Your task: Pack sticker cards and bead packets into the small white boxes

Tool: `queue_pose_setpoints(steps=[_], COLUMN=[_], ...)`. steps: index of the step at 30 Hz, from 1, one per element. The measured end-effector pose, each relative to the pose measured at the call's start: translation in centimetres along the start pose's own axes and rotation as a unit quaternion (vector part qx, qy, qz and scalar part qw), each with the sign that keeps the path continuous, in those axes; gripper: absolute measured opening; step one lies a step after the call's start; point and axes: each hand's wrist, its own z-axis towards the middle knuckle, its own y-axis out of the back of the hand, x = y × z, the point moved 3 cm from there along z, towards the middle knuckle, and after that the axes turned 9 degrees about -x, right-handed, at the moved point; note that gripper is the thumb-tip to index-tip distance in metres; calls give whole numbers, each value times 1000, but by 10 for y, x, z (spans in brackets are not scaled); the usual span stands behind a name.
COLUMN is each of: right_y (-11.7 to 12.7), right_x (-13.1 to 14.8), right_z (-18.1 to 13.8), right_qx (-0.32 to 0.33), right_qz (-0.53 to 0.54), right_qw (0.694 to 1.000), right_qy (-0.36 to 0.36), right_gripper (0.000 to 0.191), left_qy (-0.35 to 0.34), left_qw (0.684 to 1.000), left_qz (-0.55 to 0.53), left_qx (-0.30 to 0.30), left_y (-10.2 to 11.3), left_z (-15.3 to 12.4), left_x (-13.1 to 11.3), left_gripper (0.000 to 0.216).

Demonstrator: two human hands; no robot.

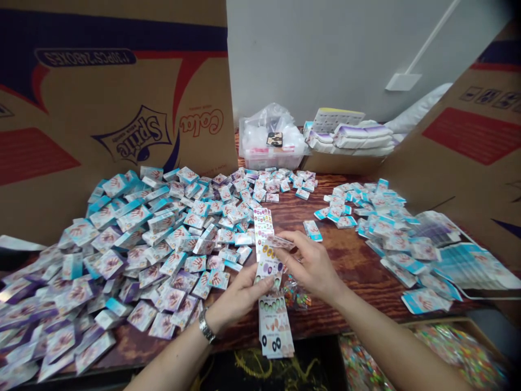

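My left hand (240,296) grips a long strip of printed cards with coloured nail designs (264,251), which runs up the middle of the wooden table (325,250). My right hand (309,266) pinches a small clear packet (280,242) between thumb and fingers, just above that strip. Under my hands lies a stack of similar printed cards (275,331). Next to it sits a clear bag of colourful small pieces (296,294). A metal wristwatch (207,326) circles my left wrist.
A large heap of small white-and-teal boxes (142,239) spreads across the left of the table, with a smaller heap (378,228) on the right. Cardboard sheets (118,92) stand behind. A plastic bin (271,144) and folded white packs (350,136) sit at the back. A colourful-filled carton (459,347) lies below the front right edge.
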Motion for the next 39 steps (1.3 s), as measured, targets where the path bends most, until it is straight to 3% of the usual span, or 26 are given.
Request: queue_pose_setpoints(steps=[3,7,11,14,18,23,27,31,34,36,39], right_y=[2,-4,-9,-10,-7,-4,-3,0,9,19,22], right_x=[3,12,11,8,4,-6,-15,-29,-67,-106,-157], right_z=[-8,-30,-46,-49,-42,-36,-41,-46,-40,-32,-24], right_qx=[-36,32,56,55,71,61,50,67,52,-25,-87], right_qz=[-57,-140,-174,-151,-62,18,16,9,-35,-97,-137], right_qw=[994,955,938,943,984,997,994,994,988,969,943], right_qy=[85,258,293,290,149,-48,-92,-81,-141,-227,-291], right_gripper=[21,31,32,28,21,13,20,17,16,16,11], left_qy=[6,52,89,84,40,-7,-84,-141,-162,-170,-184], left_qw=[999,980,957,965,980,995,983,952,943,941,930], left_qz=[-34,-186,-276,-245,-168,-76,137,229,251,265,304], left_qx=[-25,-46,-2,-30,-95,-70,-88,-146,-146,-127,-92], left_y=[-1,0,0,0,-1,-5,-5,-7,-18,-28,-38], left_z=[4,8,7,8,10,10,14,30,44,51,58], left_x=[2,6,3,2,4,3,5,14,15,13,11], left_gripper=[22,22,20,24,17,23,25,20,35,40,30])
